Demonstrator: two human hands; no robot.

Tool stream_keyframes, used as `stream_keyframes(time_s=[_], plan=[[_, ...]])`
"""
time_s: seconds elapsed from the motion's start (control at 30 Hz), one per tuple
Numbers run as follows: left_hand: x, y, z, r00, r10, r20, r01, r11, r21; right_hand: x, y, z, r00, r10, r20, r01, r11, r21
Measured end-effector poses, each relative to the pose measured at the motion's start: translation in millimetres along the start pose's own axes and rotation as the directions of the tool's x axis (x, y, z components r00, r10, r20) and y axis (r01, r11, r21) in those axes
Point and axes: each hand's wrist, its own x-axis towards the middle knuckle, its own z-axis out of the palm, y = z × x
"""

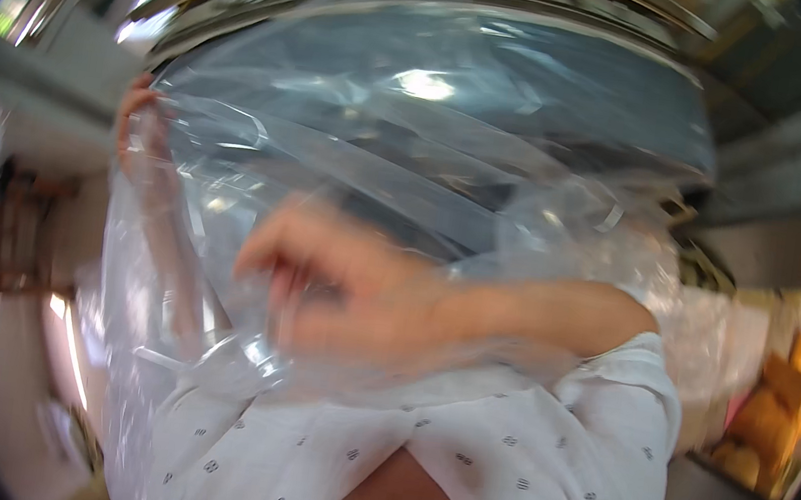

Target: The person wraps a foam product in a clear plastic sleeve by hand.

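The right hand [336, 282] of the person is reaching across the front of the body, with the fingers bending inward into a half-closed curl; because it is showing very blurred, I cannot tell whether these fingers are pinching anything. A clear, thin, shiny plastic sheet [573, 226] is lying around this hand, and just below the fingers it is making crumpled, bright folds. Farther up and to the left of this grip, the left hand [144, 124] is resting at the left end of the sheet, its fingers bending, its forearm showing through the plastic; how firmly it is holding the film, I cannot tell. Beyond both hands, a wide, dark blue-grey object with a rounded outline [323, 66] is lying under the sheet. Below the right hand, a white shirt with small dark marks [517, 439] is covering the person's chest. Farther out, a long brown bar [641, 0] is extending above the blue-grey object, brown wooden furniture [22, 234] is standing well to the left, and orange-yellow items [782, 402] are sitting far to the right.
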Motion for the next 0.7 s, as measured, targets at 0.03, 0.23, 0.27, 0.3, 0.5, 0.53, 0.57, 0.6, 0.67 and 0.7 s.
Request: stream_keyframes(time_s=[0.03,0.23,0.27,0.3,0.5,0.53,0.57,0.6,0.67,0.7], plan=[[-19,9,2,1.0,0.003,-0.026,0.002,0.976,0.218,22,10,-30,0.993,-0.101,-0.06,0.082,0.963,-0.257],[-107,39,-85,0.736,-0.643,0.212,0.25,0.549,0.798,80,117,-126,0.995,-0.063,0.083,0.099,0.336,-0.936],[-111,44,-88,0.497,-0.844,0.201,0.233,0.353,0.906,76,124,-125,0.995,-0.052,0.081,0.092,0.278,-0.956],[-109,48,-89,0.499,-0.849,0.173,0.26,0.338,0.905,74,125,-122,0.995,-0.045,0.086,0.094,0.221,-0.971],[-3,9,2,0.952,-0.235,0.194,0.008,0.655,0.755,78,125,-116,0.996,0.038,0.083,0.075,0.185,-0.98],[13,-14,15,0.963,-0.121,0.242,-0.118,0.615,0.78,79,124,-114,0.996,0.043,0.083,0.075,0.173,-0.982],[25,-38,26,0.956,-0.009,0.293,-0.239,0.557,0.796,80,122,-112,0.995,0.046,0.09,0.081,0.166,-0.983],[34,-55,41,0.958,-0.077,0.275,-0.214,0.448,0.868,81,122,-110,0.994,0.053,0.092,0.082,0.176,-0.981],[49,-80,61,0.96,-0.135,0.244,-0.189,0.33,0.925,83,121,-108,0.994,0.056,0.097,0.085,0.194,-0.977],[55,-88,69,0.916,-0.34,0.213,-0.022,0.489,0.872,82,120,-109,0.994,0.054,0.093,0.081,0.188,-0.979]])
